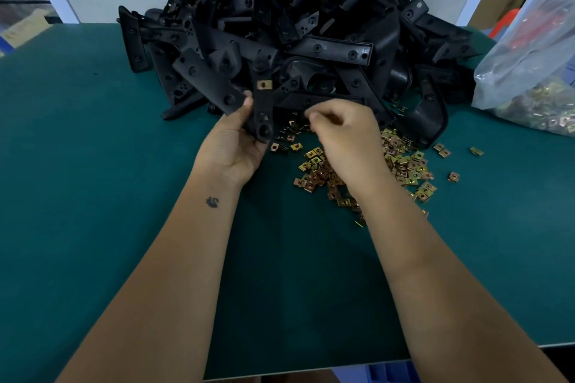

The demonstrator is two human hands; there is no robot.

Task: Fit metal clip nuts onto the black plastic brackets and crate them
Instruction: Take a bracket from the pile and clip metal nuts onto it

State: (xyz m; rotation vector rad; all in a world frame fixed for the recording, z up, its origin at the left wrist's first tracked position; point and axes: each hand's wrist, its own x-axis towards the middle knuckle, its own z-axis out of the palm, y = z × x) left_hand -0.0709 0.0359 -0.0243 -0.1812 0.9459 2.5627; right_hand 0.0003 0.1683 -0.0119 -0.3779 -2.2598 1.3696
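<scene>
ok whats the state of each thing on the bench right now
left hand: grips the held bracket
held bracket: upright, one clip nut fitted near its top
right hand: fingers curled over the loose nuts
loose clip nuts: scattered on the mat
bracket pile: heaped
plastic bag: holds more nuts

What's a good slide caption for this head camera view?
Left hand holds a black bracket with one clip nut fitted.

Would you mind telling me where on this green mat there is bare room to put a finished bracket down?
Bare mat lies left of the left hand and in front of the bracket pile. A near strip between both forearms is also free. Crowded: the loose clip nuts around the right hand and the plastic bag far right.
</scene>
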